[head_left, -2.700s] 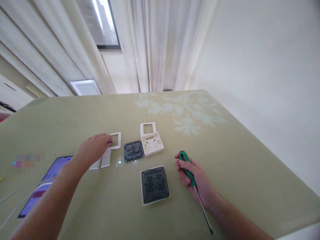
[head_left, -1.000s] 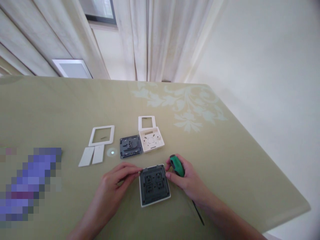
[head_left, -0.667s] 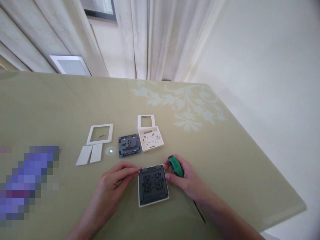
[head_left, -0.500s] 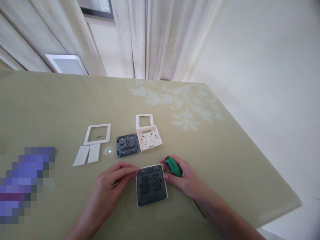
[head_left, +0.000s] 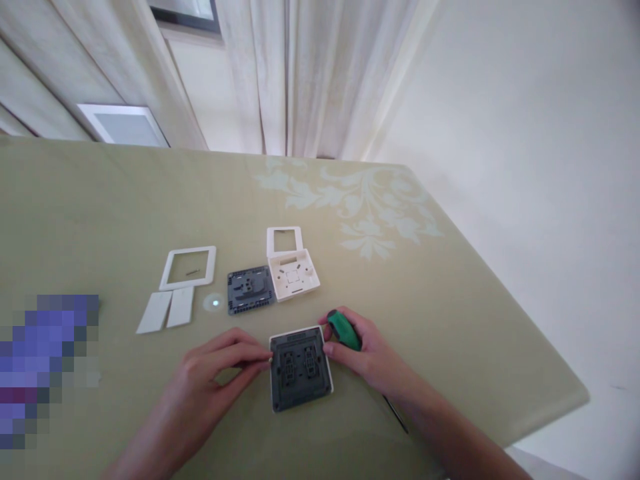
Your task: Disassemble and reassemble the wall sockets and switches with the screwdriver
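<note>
A dark grey wall switch module (head_left: 299,393) with a white rim lies in front of me, its two rocker mechanisms facing up. At its left edge my left hand (head_left: 220,377) is closed in a pinch on a small screw (head_left: 271,360); only its pale tip shows between the fingertips. My right hand (head_left: 363,350) is closed around a screwdriver (head_left: 345,331) with a green and black handle. Its shaft sticks out below the wrist, pointing toward me. The right thumb and fingertips also touch the module's right edge.
Beyond the hands lie a second grey module (head_left: 250,290), a white back box (head_left: 294,277), a small white frame (head_left: 270,243), a larger white frame (head_left: 213,267) around a screw (head_left: 193,272), and two white rocker plates (head_left: 154,312). A pixelated purple object (head_left: 50,353) is at left.
My left fingers have slid from the module's upper left corner down along its left edge. The right hand keeps the screwdriver and its place at the module. The whole view has shifted slightly.
</note>
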The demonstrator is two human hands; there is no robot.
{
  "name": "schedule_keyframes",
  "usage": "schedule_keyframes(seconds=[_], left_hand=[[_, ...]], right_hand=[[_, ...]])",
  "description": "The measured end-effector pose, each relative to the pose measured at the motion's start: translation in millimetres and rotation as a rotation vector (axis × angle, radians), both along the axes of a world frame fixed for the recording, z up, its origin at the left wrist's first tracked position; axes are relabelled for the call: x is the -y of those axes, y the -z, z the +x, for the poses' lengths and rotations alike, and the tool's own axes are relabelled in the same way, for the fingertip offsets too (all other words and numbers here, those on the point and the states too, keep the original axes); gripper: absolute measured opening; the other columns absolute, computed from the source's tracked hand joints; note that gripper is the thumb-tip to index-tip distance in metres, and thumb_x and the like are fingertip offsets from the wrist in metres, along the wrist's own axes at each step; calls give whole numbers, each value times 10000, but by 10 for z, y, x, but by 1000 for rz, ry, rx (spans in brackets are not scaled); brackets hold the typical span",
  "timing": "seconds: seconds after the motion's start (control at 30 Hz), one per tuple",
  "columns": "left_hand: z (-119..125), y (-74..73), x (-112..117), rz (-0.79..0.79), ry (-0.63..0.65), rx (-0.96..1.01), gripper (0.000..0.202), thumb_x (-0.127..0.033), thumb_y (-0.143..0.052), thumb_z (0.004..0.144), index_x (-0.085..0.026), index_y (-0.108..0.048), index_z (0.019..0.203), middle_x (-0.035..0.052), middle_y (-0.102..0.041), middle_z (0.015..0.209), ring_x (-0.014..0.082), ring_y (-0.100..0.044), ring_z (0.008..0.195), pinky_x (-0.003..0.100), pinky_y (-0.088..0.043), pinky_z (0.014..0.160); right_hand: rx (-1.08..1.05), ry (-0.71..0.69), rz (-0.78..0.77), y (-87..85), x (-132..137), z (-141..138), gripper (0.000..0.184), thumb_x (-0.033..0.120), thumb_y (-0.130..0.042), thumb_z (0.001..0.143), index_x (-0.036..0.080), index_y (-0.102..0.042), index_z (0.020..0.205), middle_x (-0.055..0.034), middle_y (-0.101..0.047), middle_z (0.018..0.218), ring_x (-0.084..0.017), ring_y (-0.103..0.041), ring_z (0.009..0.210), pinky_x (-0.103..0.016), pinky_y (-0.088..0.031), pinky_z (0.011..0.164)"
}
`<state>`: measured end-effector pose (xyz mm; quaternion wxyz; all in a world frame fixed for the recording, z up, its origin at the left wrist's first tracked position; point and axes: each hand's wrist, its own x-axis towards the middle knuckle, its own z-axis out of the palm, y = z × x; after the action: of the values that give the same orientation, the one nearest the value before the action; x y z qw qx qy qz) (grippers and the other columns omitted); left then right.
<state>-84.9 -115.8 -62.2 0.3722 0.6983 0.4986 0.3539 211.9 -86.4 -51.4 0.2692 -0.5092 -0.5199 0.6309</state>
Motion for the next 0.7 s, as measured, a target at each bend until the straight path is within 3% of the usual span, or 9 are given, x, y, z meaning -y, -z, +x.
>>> schedule_keyframes(seconds=[0.1, 0.33, 0.57, 0.63, 0.7], left_hand=[[-13, -30, -5, -24, 83, 5, 141, -291, -738, 1020, -350, -865, 1011, -13, -819, 962, 155, -802, 844, 190, -637, 750], [23, -77, -39, 11, 96, 15, 152, -249, -736, 995, -329, -865, 981, -3, -827, 931, 158, -808, 802, 186, -641, 712], [19, -58, -18, -30, 71, -9, 142, -292, -720, 1023, -331, -856, 1013, 3, -820, 982, 171, -804, 876, 216, -645, 773], [35, -80, -25, -21, 65, 1, 136, -307, -724, 1023, -335, -856, 1003, -3, -823, 981, 168, -806, 877, 210, -647, 773], [57, -96, -17, -4, 26, 18, 108, -340, -750, 1015, -329, -853, 985, -8, -831, 967, 168, -811, 861, 210, -655, 769]], right_hand=[[7, 0, 2, -1, -7, -3, 324, 376, -837, 890, 230, -712, 1152, -4, -716, 973, -214, -651, 920, -350, -511, 881], [12, -2, 25, 31, -9, -14, 311, 368, -831, 894, 227, -716, 1146, 0, -710, 976, -212, -652, 930, -348, -502, 894], [52, -1, 60, 13, -12, -16, 315, 389, -839, 900, 219, -722, 1137, -3, -712, 958, -214, -646, 937, -354, -496, 905], [53, 21, 51, 19, 1, -14, 361, 448, -852, 897, 223, -733, 1152, -5, -704, 957, -201, -633, 884, -341, -500, 847], [26, 69, 3, 16, 25, -7, 434, 554, -829, 912, 235, -736, 1191, 2, -673, 933, -157, -568, 722, -304, -459, 676]])
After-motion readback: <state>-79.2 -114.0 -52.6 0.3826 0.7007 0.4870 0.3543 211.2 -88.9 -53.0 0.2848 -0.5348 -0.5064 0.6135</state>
